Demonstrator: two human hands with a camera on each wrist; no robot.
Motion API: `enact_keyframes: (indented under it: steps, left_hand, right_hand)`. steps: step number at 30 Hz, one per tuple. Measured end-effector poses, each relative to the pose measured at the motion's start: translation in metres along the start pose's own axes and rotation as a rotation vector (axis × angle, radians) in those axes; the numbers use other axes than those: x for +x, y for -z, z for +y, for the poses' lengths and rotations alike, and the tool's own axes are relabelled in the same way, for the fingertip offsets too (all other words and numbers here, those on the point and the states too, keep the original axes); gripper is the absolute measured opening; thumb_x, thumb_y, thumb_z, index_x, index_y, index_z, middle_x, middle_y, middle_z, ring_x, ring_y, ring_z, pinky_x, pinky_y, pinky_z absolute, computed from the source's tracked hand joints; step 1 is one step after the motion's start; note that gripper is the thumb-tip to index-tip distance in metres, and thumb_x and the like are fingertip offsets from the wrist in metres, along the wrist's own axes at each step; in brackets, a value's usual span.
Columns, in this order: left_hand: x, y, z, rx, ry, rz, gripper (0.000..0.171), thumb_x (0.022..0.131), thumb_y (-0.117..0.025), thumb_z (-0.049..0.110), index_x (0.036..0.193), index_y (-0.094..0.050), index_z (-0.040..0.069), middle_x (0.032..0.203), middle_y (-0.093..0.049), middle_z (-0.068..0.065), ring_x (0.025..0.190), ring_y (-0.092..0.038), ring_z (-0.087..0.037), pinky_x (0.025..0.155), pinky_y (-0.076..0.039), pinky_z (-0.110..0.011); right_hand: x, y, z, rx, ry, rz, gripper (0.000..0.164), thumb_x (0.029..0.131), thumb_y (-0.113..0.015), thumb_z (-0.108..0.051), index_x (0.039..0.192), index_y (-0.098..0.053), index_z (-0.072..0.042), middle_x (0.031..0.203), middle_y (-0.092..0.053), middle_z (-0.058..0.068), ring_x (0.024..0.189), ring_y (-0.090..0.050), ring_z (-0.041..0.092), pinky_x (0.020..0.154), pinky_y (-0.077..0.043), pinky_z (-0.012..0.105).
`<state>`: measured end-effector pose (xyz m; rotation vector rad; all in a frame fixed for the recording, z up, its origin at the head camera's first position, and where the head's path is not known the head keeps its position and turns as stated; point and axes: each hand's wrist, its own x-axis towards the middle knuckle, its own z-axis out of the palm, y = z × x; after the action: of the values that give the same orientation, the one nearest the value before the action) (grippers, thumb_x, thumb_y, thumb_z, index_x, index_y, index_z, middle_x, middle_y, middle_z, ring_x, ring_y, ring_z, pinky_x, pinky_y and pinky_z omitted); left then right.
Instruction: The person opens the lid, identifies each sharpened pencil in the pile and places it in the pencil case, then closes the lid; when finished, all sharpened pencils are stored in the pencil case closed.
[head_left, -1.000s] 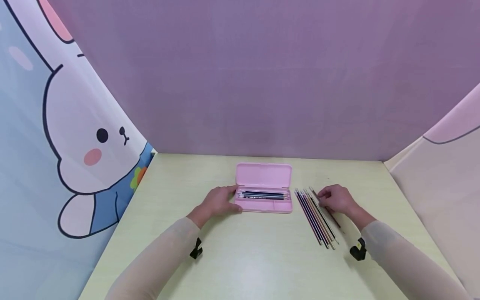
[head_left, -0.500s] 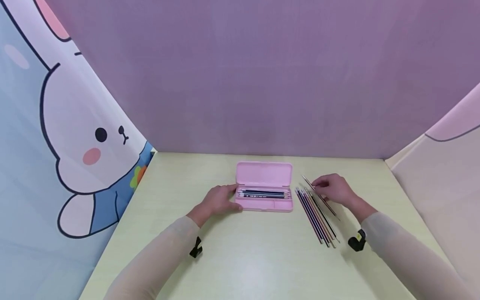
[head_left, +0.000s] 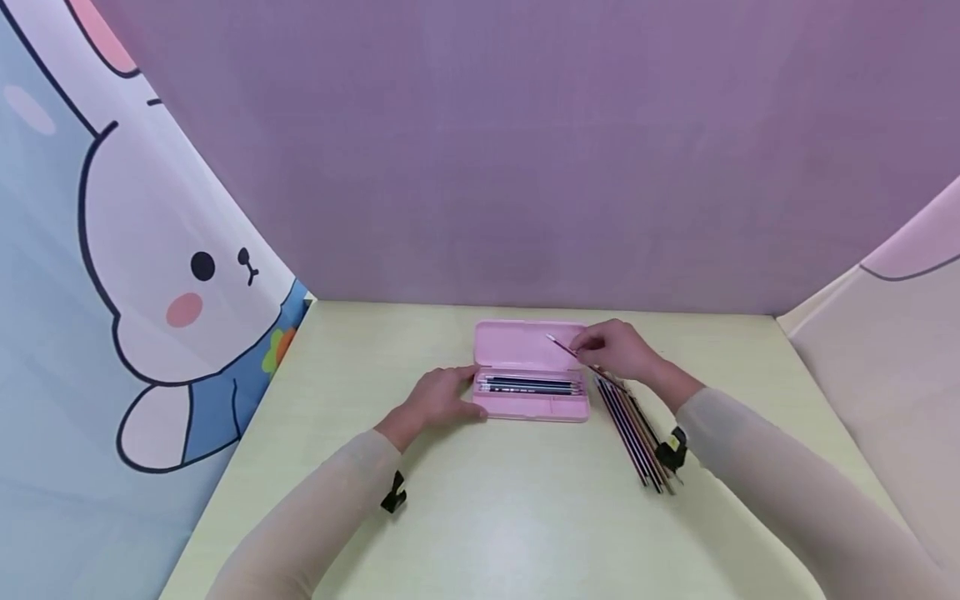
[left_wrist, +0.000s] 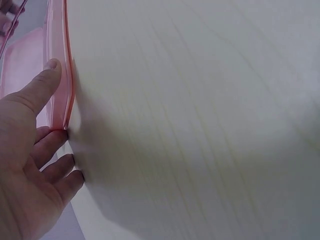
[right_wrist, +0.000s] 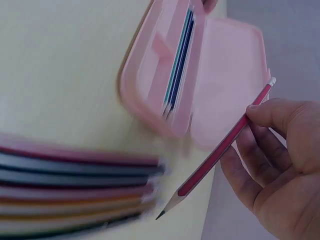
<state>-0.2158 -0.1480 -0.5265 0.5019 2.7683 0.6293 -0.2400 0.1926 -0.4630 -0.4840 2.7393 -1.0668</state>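
A pink pencil case [head_left: 517,407] lies with its lid [head_left: 516,346] raised at the back. Several dark pencils [head_left: 528,384] rest in its rear compartment. My left hand [head_left: 437,398] grips the case's left end, the thumb [left_wrist: 42,85] along the front wall and the fingers bent at the end. Over the lid's right side, my right hand [head_left: 618,348] pinches a red pencil [right_wrist: 215,155] between thumb and fingers. That pencil is tilted, its white-capped end to the upper left and its sharpened tip towards the lower right in the head view.
Several loose pencils [head_left: 626,433] lie side by side on the table [head_left: 495,508], right of the case; my right forearm and its black wrist mount [head_left: 671,450] partly cover them. A purple panel [head_left: 525,167] stands behind the table, and a rabbit-print cloth [head_left: 150,292] hangs at left.
My right hand has lifted the red pencil from beside the loose pencils and carried it left to above the case's lid. My left hand has stayed on the case.
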Motion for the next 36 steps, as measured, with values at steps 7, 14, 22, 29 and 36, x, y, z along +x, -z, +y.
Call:
enact_keyframes:
  steps: [7, 14, 22, 29, 36]
  left_hand:
    - [0.002, -0.005, 0.005, -0.003, -0.026, -0.010, 0.093, 0.081, -0.084, 0.051, 0.158, -0.042, 0.020, 0.150, -0.058, -0.005, 0.136, -0.056, -0.031, 0.115, -0.044, -0.047]
    - [0.001, -0.003, 0.009, -0.001, -0.017, -0.012, 0.093, 0.081, -0.085, 0.051, 0.157, -0.044, 0.019, 0.148, -0.060, -0.007, 0.134, -0.057, -0.031, 0.114, -0.045, -0.048]
    - [0.004, -0.004, 0.005, 0.007, -0.023, -0.011, 0.093, 0.080, -0.085, 0.050, 0.157, -0.044, 0.018, 0.146, -0.061, -0.008, 0.132, -0.058, -0.031, 0.113, -0.046, -0.047]
    - [0.005, -0.006, 0.003, -0.001, -0.027, -0.006, 0.094, 0.080, -0.086, 0.051, 0.157, -0.045, 0.018, 0.145, -0.062, -0.011, 0.133, -0.058, -0.033, 0.113, -0.046, -0.048]
    - [0.004, -0.005, 0.004, -0.009, -0.024, -0.004, 0.093, 0.080, -0.086, 0.050, 0.157, -0.045, 0.017, 0.147, -0.060, -0.009, 0.134, -0.057, -0.032, 0.114, -0.045, -0.048]
  right_hand:
    - [0.016, -0.024, -0.014, -0.002, 0.071, -0.033, 0.016, 0.093, -0.072, -0.005, 0.104, -0.081, -0.011, 0.105, -0.077, 0.005, 0.095, -0.068, 0.020, 0.088, -0.059, 0.042]
    - [0.030, -0.050, -0.021, 0.010, 0.164, -0.029, 0.014, 0.089, -0.075, -0.001, 0.098, -0.081, -0.009, 0.097, -0.078, 0.003, 0.093, -0.069, 0.019, 0.089, -0.058, 0.041]
    - [0.043, -0.065, -0.028, -0.023, 0.171, -0.057, 0.012, 0.089, -0.076, -0.001, 0.093, -0.081, -0.012, 0.092, -0.078, 0.000, 0.091, -0.068, 0.017, 0.088, -0.057, 0.038]
    - [0.043, -0.074, -0.029, -0.049, 0.109, -0.111, 0.011, 0.090, -0.078, -0.005, 0.090, -0.080, -0.016, 0.089, -0.077, -0.001, 0.085, -0.066, 0.012, 0.083, -0.058, 0.031]
    - [0.039, -0.084, -0.024, -0.088, 0.086, -0.107, 0.014, 0.088, -0.078, -0.004, 0.088, -0.080, -0.018, 0.091, -0.078, -0.002, 0.087, -0.069, 0.012, 0.089, -0.058, 0.034]
